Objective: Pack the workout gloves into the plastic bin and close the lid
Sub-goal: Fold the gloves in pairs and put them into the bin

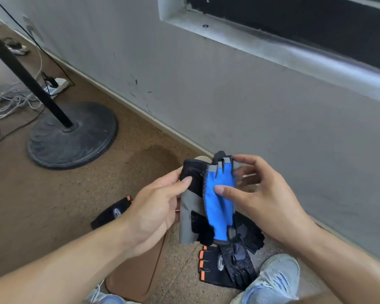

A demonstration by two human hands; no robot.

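A blue, grey and black workout glove (219, 198) is held up in front of me, above the floor. My left hand (156, 207) pinches its black and grey left side, thumb on top. My right hand (261, 194) grips the blue panel, thumb pressed on the blue fabric and fingers curled behind the finger end. Below it on the floor lie a black glove with orange tabs (213, 268), a dark patterned glove (239, 264) and another black glove (250, 233). A further black and orange glove (112, 213) lies left of my left wrist. No plastic bin is in view.
A brown flat object (136, 275) lies on the floor under my left forearm. My shoes (279, 277) are at the bottom edge. A round black stand base (72, 134) with a pole is at the left, with cables and a power strip (55, 84) behind. A grey wall (250, 102) runs along the right.
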